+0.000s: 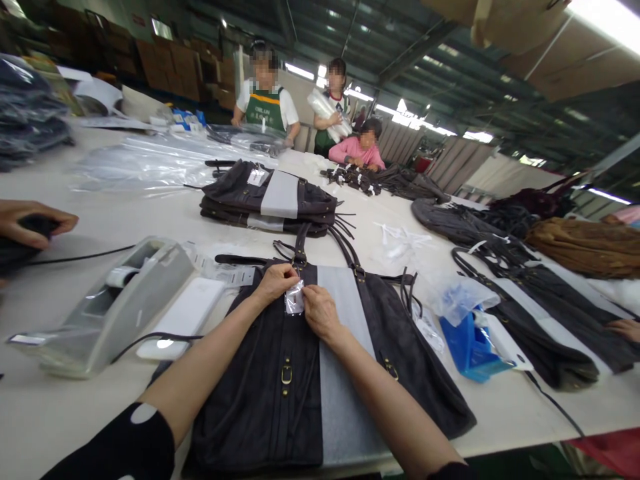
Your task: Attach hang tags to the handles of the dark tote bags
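A dark handbag (250,400) lies flat on the table in front of me, with a grey strip (345,373) down its middle and buckled straps. At its upper edge, by the handle base, is a small clear plastic packet (295,300). My left hand (275,281) pinches the packet's top end, its fingertips close together. My right hand (323,312) has its fingers closed on the packet's right edge. What is inside the packet is too small to make out. The bag's handles (345,250) stretch away from me.
A grey tape dispenser (125,300) and a white plastic piece (185,313) stand left; a blue dispenser (473,343) stands right. Stacked bags (280,193) lie beyond, with plastic sleeves (145,160). Another person's hand (30,223) is at the left edge. Several co-workers are nearby.
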Tool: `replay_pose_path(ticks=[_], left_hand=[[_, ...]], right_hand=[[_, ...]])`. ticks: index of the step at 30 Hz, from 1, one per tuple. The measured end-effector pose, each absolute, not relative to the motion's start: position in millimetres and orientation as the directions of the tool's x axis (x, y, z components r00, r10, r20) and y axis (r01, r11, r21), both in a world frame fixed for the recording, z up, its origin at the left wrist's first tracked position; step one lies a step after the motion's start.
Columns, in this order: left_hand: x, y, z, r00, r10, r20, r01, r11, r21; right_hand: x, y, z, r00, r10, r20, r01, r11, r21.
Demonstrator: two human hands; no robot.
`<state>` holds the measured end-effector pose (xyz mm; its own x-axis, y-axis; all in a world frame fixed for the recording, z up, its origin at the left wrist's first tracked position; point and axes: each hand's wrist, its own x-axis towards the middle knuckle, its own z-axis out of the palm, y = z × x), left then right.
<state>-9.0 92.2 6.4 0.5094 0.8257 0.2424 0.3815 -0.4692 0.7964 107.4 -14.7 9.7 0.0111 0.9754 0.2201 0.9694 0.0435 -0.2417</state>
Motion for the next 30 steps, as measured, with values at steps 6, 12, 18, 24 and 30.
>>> replay_pose_path(ticks=[6, 12, 18, 24, 30], left_hand=[[-16, 88, 6, 0.535, 0.809, 0.245, 0.26, -0.433, 0.863], [-16, 86, 7, 0.471, 0.859, 0.203, 0.27, -0.359, 0.893], [-10, 86, 3, 0.396, 0.904, 0.158, 0.146, -0.232, 0.962], [-11, 82, 5, 0.404, 0.899, 0.166, 0.095, -0.222, 0.97], [-9, 84, 3, 0.308, 0.938, 0.156, 0.147, -0.209, 0.967]], right_hand=[[107, -8, 13, -0.041, 0.985, 0.17, 0.999, 0.042, -0.004], [103, -5, 15, -0.121, 0.985, 0.125, 0.988, 0.108, 0.107], [105, 3, 14, -0.04, 0.984, 0.174, 0.999, 0.033, 0.041], [105, 14, 16, 0.114, 0.977, 0.182, 0.983, -0.085, -0.16], [101, 20, 13, 0.145, 0.976, 0.163, 0.981, -0.12, -0.153]])
